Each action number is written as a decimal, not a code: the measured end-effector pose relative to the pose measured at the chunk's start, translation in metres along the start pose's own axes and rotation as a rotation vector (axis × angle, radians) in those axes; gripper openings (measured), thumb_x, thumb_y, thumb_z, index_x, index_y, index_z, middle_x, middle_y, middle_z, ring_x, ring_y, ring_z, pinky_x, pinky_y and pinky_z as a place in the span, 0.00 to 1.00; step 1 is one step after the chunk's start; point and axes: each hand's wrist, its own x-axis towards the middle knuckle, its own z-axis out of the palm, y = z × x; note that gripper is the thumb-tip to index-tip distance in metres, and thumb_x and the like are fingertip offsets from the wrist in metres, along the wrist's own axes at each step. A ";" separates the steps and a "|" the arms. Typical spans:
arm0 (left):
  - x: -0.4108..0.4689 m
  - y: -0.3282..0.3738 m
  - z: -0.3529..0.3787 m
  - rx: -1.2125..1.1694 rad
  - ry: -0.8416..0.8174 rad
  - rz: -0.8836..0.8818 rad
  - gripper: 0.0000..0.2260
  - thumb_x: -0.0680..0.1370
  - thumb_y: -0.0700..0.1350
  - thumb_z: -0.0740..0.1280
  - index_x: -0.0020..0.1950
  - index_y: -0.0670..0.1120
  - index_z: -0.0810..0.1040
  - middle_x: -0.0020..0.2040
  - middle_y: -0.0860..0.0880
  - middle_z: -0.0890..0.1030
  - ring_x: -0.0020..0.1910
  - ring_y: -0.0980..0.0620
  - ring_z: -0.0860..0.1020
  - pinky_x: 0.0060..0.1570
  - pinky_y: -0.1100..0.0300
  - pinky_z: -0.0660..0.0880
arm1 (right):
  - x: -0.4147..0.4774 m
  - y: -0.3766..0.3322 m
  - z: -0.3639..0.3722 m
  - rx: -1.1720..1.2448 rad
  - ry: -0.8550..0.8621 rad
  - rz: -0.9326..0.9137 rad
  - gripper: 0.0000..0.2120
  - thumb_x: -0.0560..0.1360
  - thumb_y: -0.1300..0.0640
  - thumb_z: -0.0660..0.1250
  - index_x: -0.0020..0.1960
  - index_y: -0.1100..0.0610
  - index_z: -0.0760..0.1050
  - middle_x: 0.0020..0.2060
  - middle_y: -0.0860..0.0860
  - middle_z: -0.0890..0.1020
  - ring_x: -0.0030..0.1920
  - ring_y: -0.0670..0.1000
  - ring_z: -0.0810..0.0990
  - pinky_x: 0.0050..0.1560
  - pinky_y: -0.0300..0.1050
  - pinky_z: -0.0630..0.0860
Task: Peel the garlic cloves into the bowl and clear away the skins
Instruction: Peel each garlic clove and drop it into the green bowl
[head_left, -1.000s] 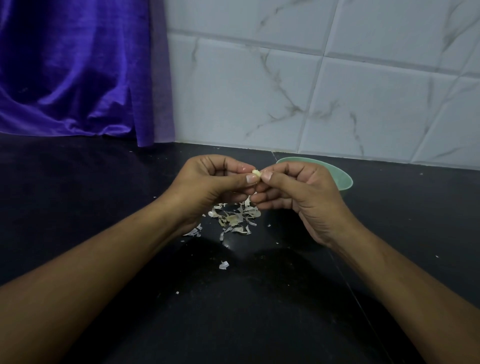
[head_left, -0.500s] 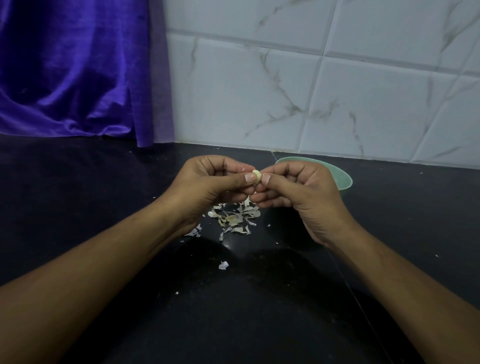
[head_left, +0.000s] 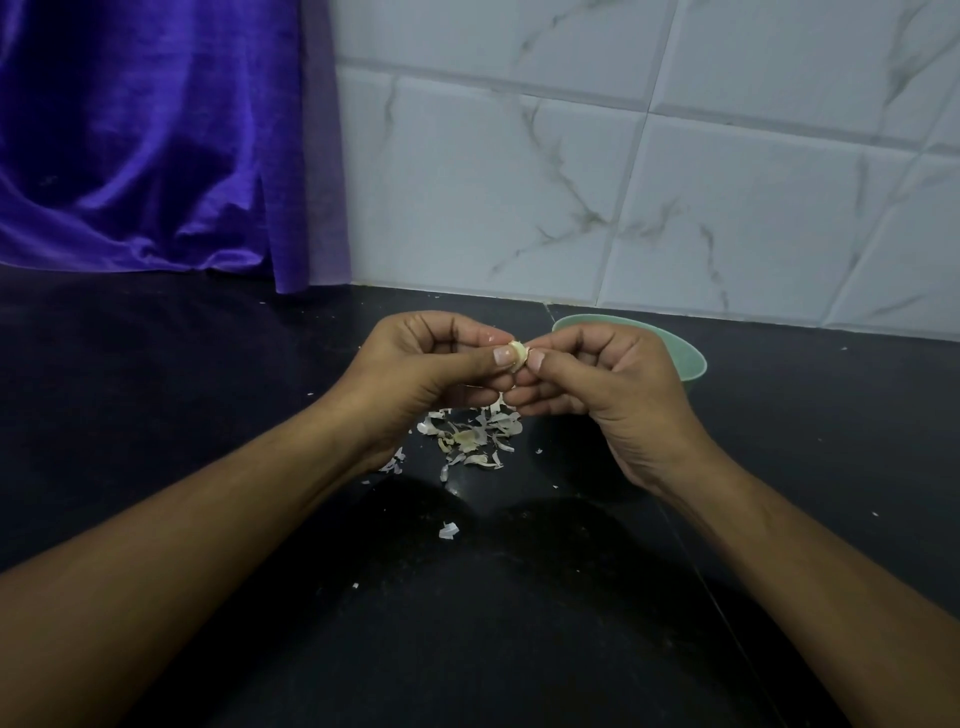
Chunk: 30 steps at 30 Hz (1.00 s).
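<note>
A small pale garlic clove (head_left: 518, 354) is pinched between the fingertips of both hands above the black counter. My left hand (head_left: 426, 371) grips it from the left with thumb and curled fingers. My right hand (head_left: 597, 382) pinches its right end, thumb nail beside the clove. A pile of papery garlic skins (head_left: 470, 436) lies on the counter just below the hands. A pale green bowl (head_left: 685, 358) stands behind my right hand, which hides most of it; its contents are hidden.
The black counter (head_left: 208, 415) runs back to a white marble-tiled wall (head_left: 623, 182). A purple cloth (head_left: 145, 145) hangs at the back left. Stray skin flakes (head_left: 448, 530) lie nearer to me. A seam line in the counter runs under my right forearm.
The clove has turned slightly between the fingertips and shows a little more. Both hands stay in the same place.
</note>
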 end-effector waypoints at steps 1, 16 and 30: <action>0.000 0.000 0.000 -0.016 -0.005 -0.005 0.07 0.67 0.41 0.77 0.44 0.44 0.87 0.41 0.42 0.87 0.38 0.53 0.85 0.40 0.63 0.83 | 0.000 0.000 0.000 0.005 -0.001 -0.004 0.04 0.80 0.68 0.68 0.50 0.66 0.82 0.41 0.62 0.87 0.39 0.56 0.88 0.42 0.46 0.85; 0.002 -0.004 0.000 -0.092 -0.025 -0.055 0.10 0.68 0.41 0.76 0.48 0.42 0.85 0.41 0.44 0.87 0.38 0.54 0.85 0.38 0.65 0.82 | 0.001 0.000 0.001 0.022 0.005 0.005 0.05 0.79 0.69 0.68 0.47 0.65 0.82 0.40 0.63 0.87 0.38 0.56 0.87 0.41 0.46 0.85; 0.002 -0.009 0.001 0.007 0.005 0.089 0.11 0.75 0.39 0.73 0.56 0.42 0.85 0.45 0.40 0.86 0.42 0.51 0.85 0.44 0.60 0.84 | 0.001 0.002 0.002 0.031 0.043 0.010 0.02 0.78 0.65 0.71 0.48 0.63 0.83 0.39 0.61 0.86 0.37 0.54 0.86 0.41 0.45 0.85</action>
